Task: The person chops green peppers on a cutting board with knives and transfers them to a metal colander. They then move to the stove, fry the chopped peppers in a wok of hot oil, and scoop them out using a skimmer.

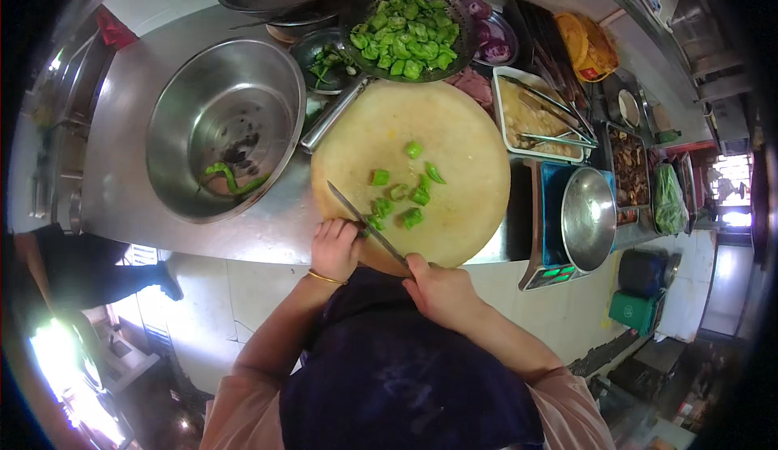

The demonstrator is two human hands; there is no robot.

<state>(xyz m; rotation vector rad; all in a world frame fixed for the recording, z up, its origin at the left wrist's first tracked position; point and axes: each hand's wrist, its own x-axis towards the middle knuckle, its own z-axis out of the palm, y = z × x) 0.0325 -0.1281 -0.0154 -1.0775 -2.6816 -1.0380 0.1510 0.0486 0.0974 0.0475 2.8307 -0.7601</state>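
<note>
A round, pale chopping board (462, 207) lies before me with several cut pieces of green pepper (412, 218) spread across its near half. My right hand (440, 289) grips the handle of a kitchen knife (371, 226), whose blade slants away to the left over the board's near edge. At the board's near left edge, the curled fingers of my left hand (335, 248) hold what seems to be the end of a green pepper, mostly hidden beneath them. The blade passes just right of those fingertips, beside a green piece (375, 222).
Left stands a deep steel basin (170, 128) with a long green pepper (234, 183). Behind the board are a perforated bowl (453, 73) of cut peppers and a metal cylinder handle (334, 115). Right are a white tray (500, 100) with tongs and a scale (538, 225). A person (85, 267) stands far left.
</note>
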